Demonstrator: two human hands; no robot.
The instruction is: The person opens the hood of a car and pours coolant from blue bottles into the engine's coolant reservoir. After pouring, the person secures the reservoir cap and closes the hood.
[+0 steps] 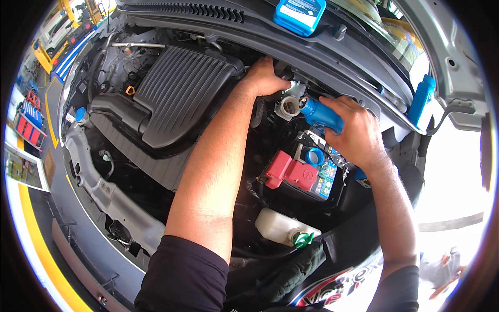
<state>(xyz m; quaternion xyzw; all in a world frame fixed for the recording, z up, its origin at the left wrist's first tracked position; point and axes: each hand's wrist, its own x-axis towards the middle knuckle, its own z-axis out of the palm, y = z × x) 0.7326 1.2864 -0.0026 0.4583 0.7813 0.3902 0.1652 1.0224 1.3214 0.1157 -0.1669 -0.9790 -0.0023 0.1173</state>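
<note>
My right hand is wrapped round a blue plastic bottle, tilted with its mouth pointing left. That mouth is close beside the open neck of a pale fluid reservoir near the back of the engine bay. Whether fluid is running out cannot be made out. My left hand rests at the rear edge beyond the black ribbed engine cover, thumb stretched to the right. Its other fingertips are partly hidden, and no held object shows. Below the bottle, a blue cap sits on top of the battery.
A red terminal cover is on the battery. Nearer me is a white tank with a green cap. A blue container stands at the windscreen base, another blue bottle at right. A dark cloth lies on the fender.
</note>
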